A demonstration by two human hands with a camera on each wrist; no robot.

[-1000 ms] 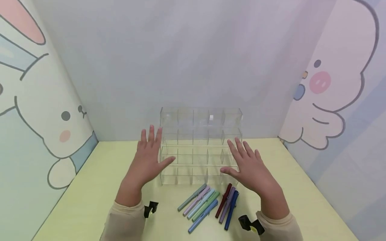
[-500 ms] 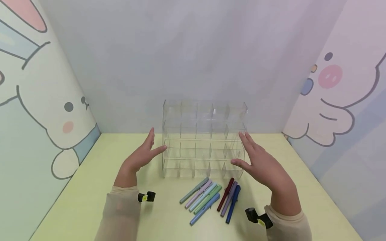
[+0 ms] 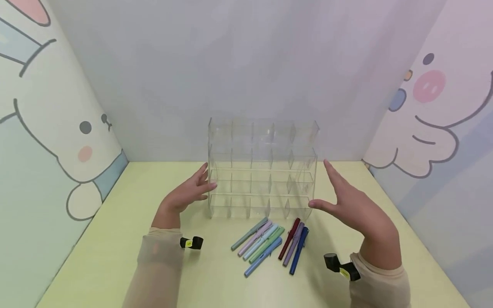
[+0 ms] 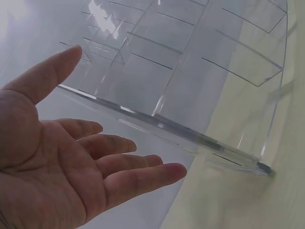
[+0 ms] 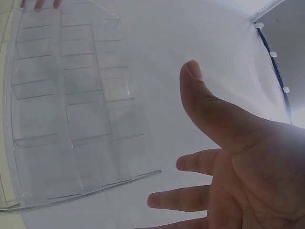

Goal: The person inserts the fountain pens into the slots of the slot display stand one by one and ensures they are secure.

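Observation:
A clear acrylic organizer [image 3: 262, 186] with tiered rows of compartments stands upright at the back of the table. My left hand [image 3: 186, 191] is at its left side, fingers loosely extended and thumb overlapping the edge in the head view. In the left wrist view, the palm of that hand [image 4: 62, 167] faces the organizer's side panel [image 4: 157, 125], holding nothing. Off the right side is my right hand [image 3: 358, 209], thumb and fingers spread wide. The right wrist view shows this hand [image 5: 238, 171] apart from the organizer's side edge [image 5: 95, 191].
Several pastel pens [image 3: 262, 244] lie side by side in front of the organizer. A dark red pen [image 3: 289, 238], a purple pen [image 3: 294, 244] and a dark blue pen [image 3: 298, 250] lie to their right. Cartoon-printed panels [image 3: 88, 162] flank the pale yellow table [image 3: 215, 278].
Both hands have turned from palm-down in front of the organizer to palms facing its sides. The right hand has moved outward to the right. The head view has shifted slightly; the pens stay put.

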